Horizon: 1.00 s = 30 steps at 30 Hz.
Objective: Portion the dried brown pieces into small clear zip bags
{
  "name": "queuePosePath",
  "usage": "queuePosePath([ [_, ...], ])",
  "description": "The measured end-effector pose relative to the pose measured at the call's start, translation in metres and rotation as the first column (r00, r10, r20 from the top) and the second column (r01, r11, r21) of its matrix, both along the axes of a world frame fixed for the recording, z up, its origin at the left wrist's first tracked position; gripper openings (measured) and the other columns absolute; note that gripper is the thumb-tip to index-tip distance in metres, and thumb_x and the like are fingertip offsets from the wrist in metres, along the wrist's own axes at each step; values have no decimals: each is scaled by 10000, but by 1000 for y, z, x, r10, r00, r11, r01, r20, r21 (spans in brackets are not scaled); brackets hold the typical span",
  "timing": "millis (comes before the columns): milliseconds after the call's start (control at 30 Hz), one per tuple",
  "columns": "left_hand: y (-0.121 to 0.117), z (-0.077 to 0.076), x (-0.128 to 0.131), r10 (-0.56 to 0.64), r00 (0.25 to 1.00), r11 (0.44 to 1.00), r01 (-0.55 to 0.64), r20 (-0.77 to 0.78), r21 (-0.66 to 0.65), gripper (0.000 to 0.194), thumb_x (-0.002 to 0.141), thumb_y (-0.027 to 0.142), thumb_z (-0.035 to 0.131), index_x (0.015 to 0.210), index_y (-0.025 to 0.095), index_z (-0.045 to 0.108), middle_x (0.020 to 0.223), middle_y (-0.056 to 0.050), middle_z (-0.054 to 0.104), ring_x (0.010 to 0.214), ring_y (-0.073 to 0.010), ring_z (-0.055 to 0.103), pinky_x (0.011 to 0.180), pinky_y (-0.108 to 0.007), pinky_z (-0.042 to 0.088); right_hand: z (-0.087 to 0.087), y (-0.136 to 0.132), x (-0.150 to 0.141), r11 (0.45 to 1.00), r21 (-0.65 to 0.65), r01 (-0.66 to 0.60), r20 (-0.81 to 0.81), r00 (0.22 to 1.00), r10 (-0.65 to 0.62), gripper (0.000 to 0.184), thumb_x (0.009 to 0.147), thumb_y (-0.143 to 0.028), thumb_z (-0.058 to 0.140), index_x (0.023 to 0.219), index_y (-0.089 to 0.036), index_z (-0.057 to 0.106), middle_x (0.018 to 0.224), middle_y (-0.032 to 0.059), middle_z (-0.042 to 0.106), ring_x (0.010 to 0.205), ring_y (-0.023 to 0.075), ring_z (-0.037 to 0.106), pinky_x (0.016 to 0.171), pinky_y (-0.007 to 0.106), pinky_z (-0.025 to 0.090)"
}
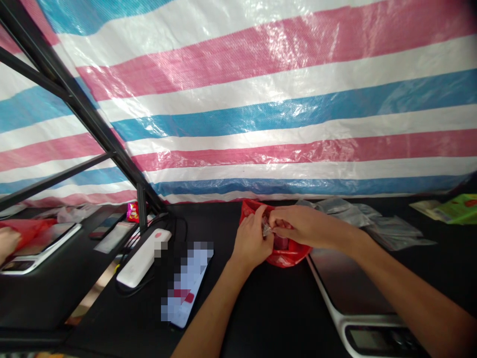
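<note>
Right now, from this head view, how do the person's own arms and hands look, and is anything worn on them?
Both forearms are bare, with no sleeve in view. The left hand and the right hand wear no gloves, and I can see no watch, ring or cable on them.

A person's left hand (252,239) and right hand (303,223) pinch a small clear packet (266,229) over a red plastic bag (292,257); a digital scale (346,283) sits just beside.
</note>
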<state>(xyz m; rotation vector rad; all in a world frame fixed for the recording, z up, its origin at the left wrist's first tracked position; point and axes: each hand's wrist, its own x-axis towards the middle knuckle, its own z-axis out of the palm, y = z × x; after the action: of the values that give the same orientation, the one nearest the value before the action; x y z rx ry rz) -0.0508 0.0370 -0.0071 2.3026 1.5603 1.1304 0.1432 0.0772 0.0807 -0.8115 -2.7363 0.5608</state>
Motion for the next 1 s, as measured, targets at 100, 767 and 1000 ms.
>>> queuePosePath([
  [100, -1, 1, 1, 42, 999, 997, -43, 24, 59, 739, 831, 204, 692, 1504, 188, 387, 1340, -154, 685, 1201, -333, 677, 1042, -519, 544, 3, 1, 1, 1000, 31, 2, -4, 1000, -2, 133, 1008, -248, 572, 931, -225, 679, 1029, 41, 743, 948, 237, 678, 851, 345, 471],
  [767, -10, 6, 11, 152, 961, 982, -172, 230, 72, 290, 982, 437, 629, 1130, 235, 484, 996, -52, 696, 917, -260, 740, 774, -358, 568, 23, -10, -3, 978, -204, 31, -322, 942, -97, 231, 983, -424, 654, 1164, -280, 650, 1048, 15, 767, 883, 215, 727, 802, 326, 564],
  [1000, -10, -2, 15, 48, 961, 987, -87, 272, 133, 590, 907, 423, 744, 1345, 209, 411, 1200, -124, 687, 1112, -287, 714, 939, -445, 595, 28, -7, 1, 987, -134, 94, -363, 921, -137, 197, 1013, -373, 584, 1150, -260, 668, 1083, 47, 760, 930, 217, 710, 852, 336, 560],
])
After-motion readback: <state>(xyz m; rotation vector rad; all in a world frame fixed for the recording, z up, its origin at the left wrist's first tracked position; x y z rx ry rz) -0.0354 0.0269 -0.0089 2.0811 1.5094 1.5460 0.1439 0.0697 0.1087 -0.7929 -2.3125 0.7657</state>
